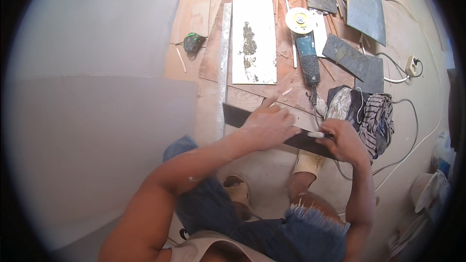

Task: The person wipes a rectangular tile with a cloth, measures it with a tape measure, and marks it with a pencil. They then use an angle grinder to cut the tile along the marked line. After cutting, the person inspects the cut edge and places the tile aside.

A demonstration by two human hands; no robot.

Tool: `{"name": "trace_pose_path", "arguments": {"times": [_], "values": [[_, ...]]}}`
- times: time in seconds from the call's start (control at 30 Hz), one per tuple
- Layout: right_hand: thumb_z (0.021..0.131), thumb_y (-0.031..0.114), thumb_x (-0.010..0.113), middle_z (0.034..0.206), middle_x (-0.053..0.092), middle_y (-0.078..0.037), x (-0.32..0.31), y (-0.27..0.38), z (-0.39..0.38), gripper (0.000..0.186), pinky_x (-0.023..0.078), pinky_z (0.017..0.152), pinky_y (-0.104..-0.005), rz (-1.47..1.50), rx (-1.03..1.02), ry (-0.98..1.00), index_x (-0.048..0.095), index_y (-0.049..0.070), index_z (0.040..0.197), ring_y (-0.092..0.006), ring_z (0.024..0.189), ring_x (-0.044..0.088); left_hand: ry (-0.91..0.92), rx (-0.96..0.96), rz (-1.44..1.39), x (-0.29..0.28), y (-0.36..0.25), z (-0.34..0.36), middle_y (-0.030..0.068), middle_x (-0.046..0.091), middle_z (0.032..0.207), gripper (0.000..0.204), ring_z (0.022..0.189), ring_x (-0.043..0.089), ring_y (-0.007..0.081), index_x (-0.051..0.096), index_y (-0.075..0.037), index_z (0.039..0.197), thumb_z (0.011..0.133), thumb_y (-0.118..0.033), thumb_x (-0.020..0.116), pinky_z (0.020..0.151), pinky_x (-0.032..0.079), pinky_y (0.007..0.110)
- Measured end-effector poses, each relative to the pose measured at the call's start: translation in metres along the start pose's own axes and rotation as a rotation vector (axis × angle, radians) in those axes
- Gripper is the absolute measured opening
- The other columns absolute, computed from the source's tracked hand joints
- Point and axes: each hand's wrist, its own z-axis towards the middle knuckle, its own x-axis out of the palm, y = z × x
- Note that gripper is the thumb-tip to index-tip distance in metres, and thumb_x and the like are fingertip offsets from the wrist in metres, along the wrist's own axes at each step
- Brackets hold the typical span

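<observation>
A long, narrow dark strip (307,144), apparently of tile, slants across in front of me above my legs. My left hand (268,125) is closed over its middle, with the fingers on the far side and the thumb toward the right. In my right hand (343,140) is a white-tipped marker (316,135), pinched just over the strip's right part. Its tip points left, toward my left thumb; whether it touches the strip I cannot tell. Beyond my hands lies a white tile (264,34) with dark smears. A metal straightedge (224,53) runs along its left side.
An angle grinder (307,51) with a pale disc lies right of the white tile. Grey tile pieces (365,5) lie at the far right, near crumpled cloths (378,121). A tape measure (193,42) sits left. Cords lead to a socket block (414,66).
</observation>
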Motion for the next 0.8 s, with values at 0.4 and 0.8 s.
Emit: {"name": "trace_pose_path", "arguments": {"times": [0.4, 0.8], "values": [[0.084, 0.008, 0.072, 0.097, 0.065, -0.015, -0.009, 0.026, 0.043, 0.022, 0.053, 0.076, -0.0408, 0.124, 0.002, -0.549, 0.065, 0.004, 0.104, -0.0361, 0.086, 0.066, -0.659, -0.803, -0.657, 0.089, 0.117, -0.045, 0.0313, 0.066, 0.09, 0.055, 0.09, 0.065, 0.0465, 0.066, 0.006, 0.096, 0.106, -0.041, 0.039, 0.079, 0.048, 0.051], [0.084, 0.01, 0.071, 0.097, 0.066, -0.02, 0.088, -0.004, 0.006, 0.018, 0.053, 0.077, -0.0425, 0.308, 0.241, -0.219, 0.069, -0.001, 0.099, -0.0381, 0.089, 0.066, -0.784, -1.163, -0.891, 0.053, 0.174, 0.104, 0.0316, 0.067, 0.112, 0.054, 0.109, 0.063, 0.0468, 0.065, 0.011, 0.11, 0.106, -0.036, 0.039, 0.096, 0.049, 0.049]]}}
